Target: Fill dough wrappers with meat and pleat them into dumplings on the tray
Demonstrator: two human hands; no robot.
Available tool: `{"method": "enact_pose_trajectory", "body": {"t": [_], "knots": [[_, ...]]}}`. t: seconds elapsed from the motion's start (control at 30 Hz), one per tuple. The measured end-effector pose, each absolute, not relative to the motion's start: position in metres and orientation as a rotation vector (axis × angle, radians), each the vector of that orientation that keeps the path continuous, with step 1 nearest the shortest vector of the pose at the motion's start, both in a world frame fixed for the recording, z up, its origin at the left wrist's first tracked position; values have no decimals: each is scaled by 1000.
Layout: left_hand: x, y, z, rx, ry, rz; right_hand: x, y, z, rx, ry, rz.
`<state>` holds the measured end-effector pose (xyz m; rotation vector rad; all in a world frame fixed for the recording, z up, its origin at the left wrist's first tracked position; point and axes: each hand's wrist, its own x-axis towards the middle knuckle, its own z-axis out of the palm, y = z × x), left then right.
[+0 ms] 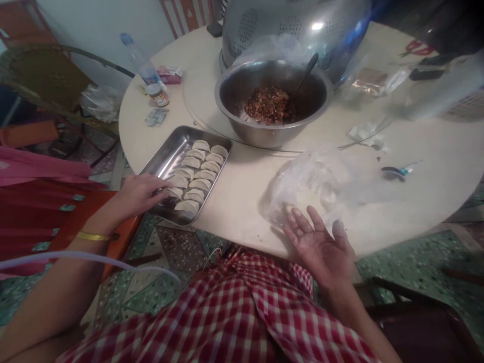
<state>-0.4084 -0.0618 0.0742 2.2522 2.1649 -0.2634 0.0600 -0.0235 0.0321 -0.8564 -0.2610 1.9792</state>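
A pale, round counter (238, 201) stands on a speckled floor (408, 259) patterned in green, dark brownish and pale pieces. Behind it runs a plain greyish wall (124, 22), with a slatted wooden chair (191, 15) near it. A rounded-back chair (41, 75) stands at left, a dark chair (423, 327) at lower right. Light is dim, the upper right corner darkest.

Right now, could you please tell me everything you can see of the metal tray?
The tray is rectangular, shallow and shiny, apparently steel, with rounded corners. It sits angled on the round table, overhanging the near-left edge. Dumplings lie in two rows along its right side. The left hand extends over its left rim; whether they touch is unclear.
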Motion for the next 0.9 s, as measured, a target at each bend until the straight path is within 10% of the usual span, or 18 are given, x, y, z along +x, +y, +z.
{"method": "enact_pose_trajectory", "body": {"t": [0.9], "knots": [[-394,-61,88,2044,2292,-91,65,-25,30,-828,-354,1938]]}}
